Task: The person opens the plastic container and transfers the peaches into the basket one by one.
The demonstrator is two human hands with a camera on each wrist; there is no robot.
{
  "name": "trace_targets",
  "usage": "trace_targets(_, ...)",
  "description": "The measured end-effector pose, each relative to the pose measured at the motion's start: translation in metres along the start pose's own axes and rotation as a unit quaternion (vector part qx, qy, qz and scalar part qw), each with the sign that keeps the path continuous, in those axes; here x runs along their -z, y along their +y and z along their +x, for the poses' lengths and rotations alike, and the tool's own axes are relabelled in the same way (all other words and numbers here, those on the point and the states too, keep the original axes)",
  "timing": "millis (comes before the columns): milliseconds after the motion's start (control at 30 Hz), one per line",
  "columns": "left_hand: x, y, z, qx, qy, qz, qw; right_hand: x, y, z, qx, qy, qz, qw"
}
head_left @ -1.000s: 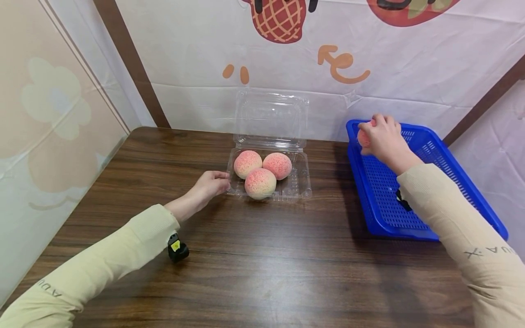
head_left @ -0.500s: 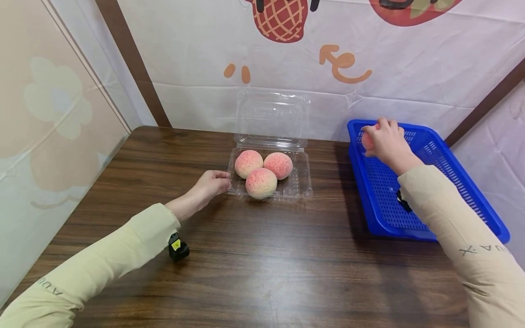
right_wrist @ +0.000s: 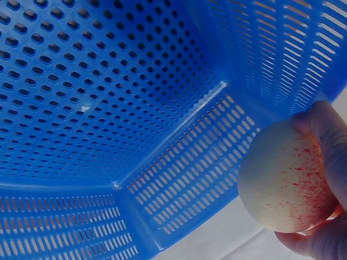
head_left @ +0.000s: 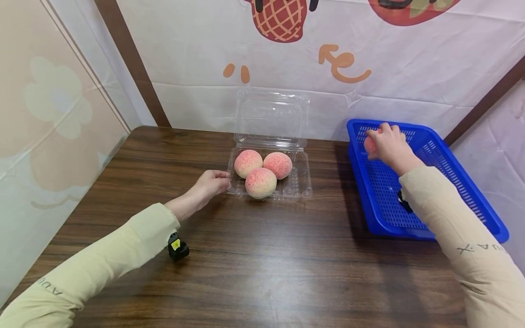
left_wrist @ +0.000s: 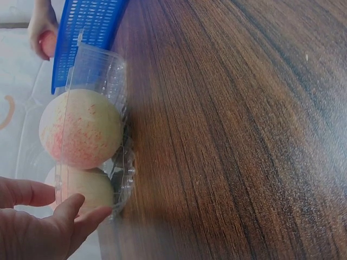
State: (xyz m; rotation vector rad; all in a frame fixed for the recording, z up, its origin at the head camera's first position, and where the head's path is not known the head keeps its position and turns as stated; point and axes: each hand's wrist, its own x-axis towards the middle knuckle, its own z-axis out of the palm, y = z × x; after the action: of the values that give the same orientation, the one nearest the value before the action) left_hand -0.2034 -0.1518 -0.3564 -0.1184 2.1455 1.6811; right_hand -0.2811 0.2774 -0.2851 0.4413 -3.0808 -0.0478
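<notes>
A clear plastic clamshell container [head_left: 301, 180] sits on the table with its lid raised. Inside it lie three pink-and-cream peaches [head_left: 260, 183]. My left hand [head_left: 209, 184] is at the container's left side, thumb by the rim and fingertips lower against the wall, as the left wrist view shows. At the right, my right hand [head_left: 390, 145] holds another peach [right_wrist: 287, 179] between thumb and fingers. This peach is over the far left corner of a blue plastic basket [head_left: 362, 200]. Part of it is covered by the fingers.
The basket has perforated sides and floor and stands on the right of the brown wooden table [head_left: 254, 255]. A printed white cloth [head_left: 197, 59] hangs behind the table. A black wrist camera [head_left: 177, 248] is strapped under the left sleeve.
My right hand has moved slightly down and to the right with the peach, lower toward the basket. The left hand and the container stay in place.
</notes>
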Motion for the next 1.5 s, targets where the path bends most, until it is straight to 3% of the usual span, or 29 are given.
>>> trace_targets(567,0.001,-0.002,0.0,-0.008,0.002,0.007,0.9999,-0.017,0.011,0.007,0.004,-0.035,0.014,0.999)
trace_targets(900,0.002,-0.002,0.0,-0.007,0.001,-0.002,1.0,-0.028,0.015,0.006,0.042,-0.033,0.006,0.999)
trace_targets(1500,0.0,-0.004,0.0,-0.014,0.001,-0.002,0.9999,-0.042,0.016,0.004,0.021,-0.103,0.03,0.994)
